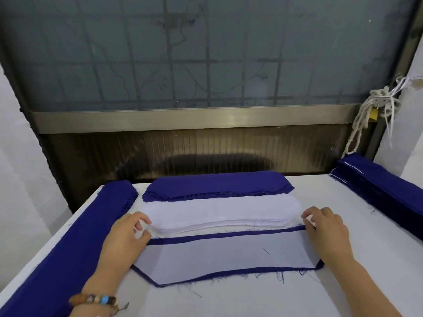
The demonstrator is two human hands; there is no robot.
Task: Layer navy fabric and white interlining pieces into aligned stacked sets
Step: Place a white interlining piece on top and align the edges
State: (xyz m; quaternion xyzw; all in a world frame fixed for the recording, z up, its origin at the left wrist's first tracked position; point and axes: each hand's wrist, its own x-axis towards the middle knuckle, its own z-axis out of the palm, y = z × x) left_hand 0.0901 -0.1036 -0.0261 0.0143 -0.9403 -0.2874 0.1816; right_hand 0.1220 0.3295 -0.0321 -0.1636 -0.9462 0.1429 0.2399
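Navy stacks (68,236) are ranged left, back and right of the work spot, likely kept within reach for feeding. In front, a navy piece (229,235) is laid flat with interlining (224,257) set inside its edges, so a navy border shows. The white stack (219,212) is kept just behind. Its ends are pinched, one by the left hand (124,236), one by the right hand (327,229), presumably to lift a ply square. The surface (251,298) is white-covered. A frosted, barred window (206,53) is faced.

The navy fabric (217,184) is matt woven cloth, frayed at its edges. The white interlining (219,210) looks thin and soft. The rail (194,117) is brushed metal.
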